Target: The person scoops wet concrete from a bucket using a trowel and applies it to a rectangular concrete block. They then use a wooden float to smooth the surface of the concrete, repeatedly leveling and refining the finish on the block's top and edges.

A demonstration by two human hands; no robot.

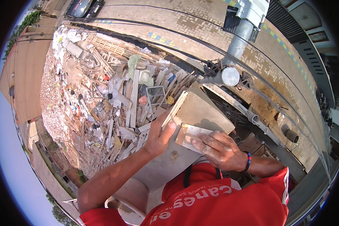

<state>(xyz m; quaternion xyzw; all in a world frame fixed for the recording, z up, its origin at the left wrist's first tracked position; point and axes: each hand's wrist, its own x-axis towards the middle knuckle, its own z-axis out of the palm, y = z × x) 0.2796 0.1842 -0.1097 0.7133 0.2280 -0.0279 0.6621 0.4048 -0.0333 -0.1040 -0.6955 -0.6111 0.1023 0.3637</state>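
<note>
My right hand [224, 150] grips a flat rectangular trowel [188, 136], pale metal with a brownish patch at its left end. The trowel lies flat against the grey cement top of a wall ledge [203, 109]. Along the ledge's left edge runs a light wooden strip [176, 107]. My left hand [160, 133] clasps this strip, the thumb on the near side and the other fingers mostly hidden behind it. Smooth grey cement surface [158, 167] continues down towards my body, with a small rough spot on it.
A bucket [130, 196] stands by my left elbow. Far below to the left spreads a heap of scrap timber and rubbish [116, 90]. Cables [199, 39] cross overhead of a paved street [188, 22]. A round metal pole [229, 75] rises close beyond the ledge; a pipe [254, 118] lies right.
</note>
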